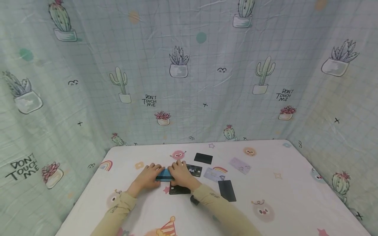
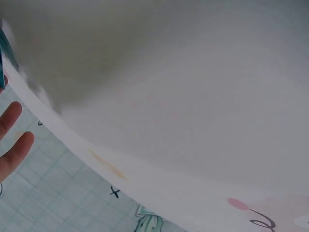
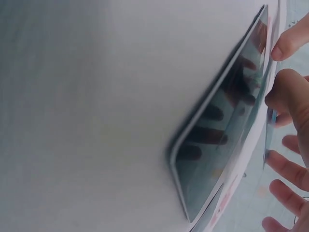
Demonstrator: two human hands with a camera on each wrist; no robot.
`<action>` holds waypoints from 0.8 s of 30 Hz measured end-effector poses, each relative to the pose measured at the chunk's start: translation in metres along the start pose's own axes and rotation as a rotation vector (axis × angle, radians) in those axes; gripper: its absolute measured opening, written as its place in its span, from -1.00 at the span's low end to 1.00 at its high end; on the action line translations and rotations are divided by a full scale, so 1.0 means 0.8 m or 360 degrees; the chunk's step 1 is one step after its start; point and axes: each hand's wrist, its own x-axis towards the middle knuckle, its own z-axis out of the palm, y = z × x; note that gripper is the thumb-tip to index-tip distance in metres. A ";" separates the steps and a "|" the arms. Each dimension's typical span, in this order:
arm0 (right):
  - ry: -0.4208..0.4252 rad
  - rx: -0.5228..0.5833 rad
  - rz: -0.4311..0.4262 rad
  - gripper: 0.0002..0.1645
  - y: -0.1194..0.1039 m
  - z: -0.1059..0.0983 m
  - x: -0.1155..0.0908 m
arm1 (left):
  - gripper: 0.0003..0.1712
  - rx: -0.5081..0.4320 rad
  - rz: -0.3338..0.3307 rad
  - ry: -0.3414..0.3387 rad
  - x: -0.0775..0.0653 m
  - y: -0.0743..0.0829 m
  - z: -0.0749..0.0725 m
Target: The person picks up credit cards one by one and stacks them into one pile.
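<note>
A blue card (image 1: 164, 175) with a dark stripe is held between both hands, low above the table. My left hand (image 1: 150, 177) pinches its left end; in the left wrist view, two of that hand's fingers (image 2: 15, 154) stand apart from it, and a sliver of blue card shows at the left edge. My right hand (image 1: 182, 175) pinches the right end, thumb on the near side. Beneath that hand lies a black card (image 1: 179, 190), glossy and reflecting fingers in the right wrist view. Just right of the right hand is a black card marked "Vip" (image 1: 195, 170), partly covered by the hand.
Other cards lie to the right: a black one (image 1: 203, 158) farther back, a pale lilac one (image 1: 215, 174), a purple one (image 1: 240, 165) and a black one (image 1: 227, 190). A small dark object (image 1: 194, 200) shows beside the right sleeve. A patterned curtain (image 1: 189, 88) hangs behind the table.
</note>
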 end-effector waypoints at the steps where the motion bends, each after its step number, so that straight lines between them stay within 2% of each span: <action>1: -0.0003 -0.0003 0.0004 -0.24 0.000 0.000 0.000 | -0.34 -0.0001 -0.0001 0.0005 0.000 0.000 0.000; 8: 0.0020 0.0113 0.0021 -0.18 0.000 0.001 -0.001 | -0.34 0.0056 0.0014 0.0079 0.000 0.002 0.000; 16: 0.0025 0.0193 0.0031 -0.22 0.001 0.001 -0.005 | -0.32 0.0086 -0.0017 0.0145 -0.004 0.005 -0.005; 24: 0.0037 0.0284 0.0050 -0.24 0.007 -0.001 -0.010 | -0.30 0.0063 -0.0064 0.0140 -0.008 0.013 -0.008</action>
